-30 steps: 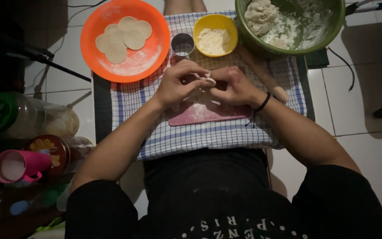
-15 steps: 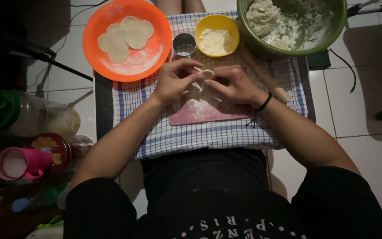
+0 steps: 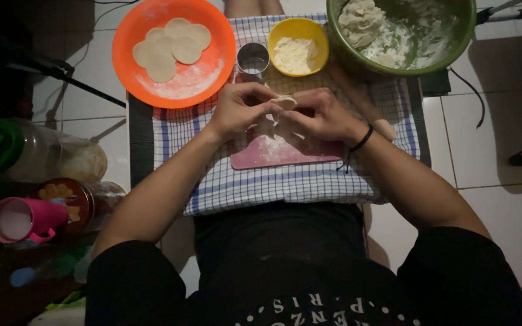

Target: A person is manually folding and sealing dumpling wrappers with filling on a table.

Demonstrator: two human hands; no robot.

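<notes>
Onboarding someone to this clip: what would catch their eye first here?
Both hands meet mid-frame, left hand and right hand pinching a small pale piece of dough over a floured pink cutting board. Up left, a bright round orange plastic plate holds flat dough discs; top right, a large green bowl holds floury dough.

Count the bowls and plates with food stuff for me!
3: an orange plate at the far left, a yellow bowl in the middle, a green bowl at the far right.
</notes>
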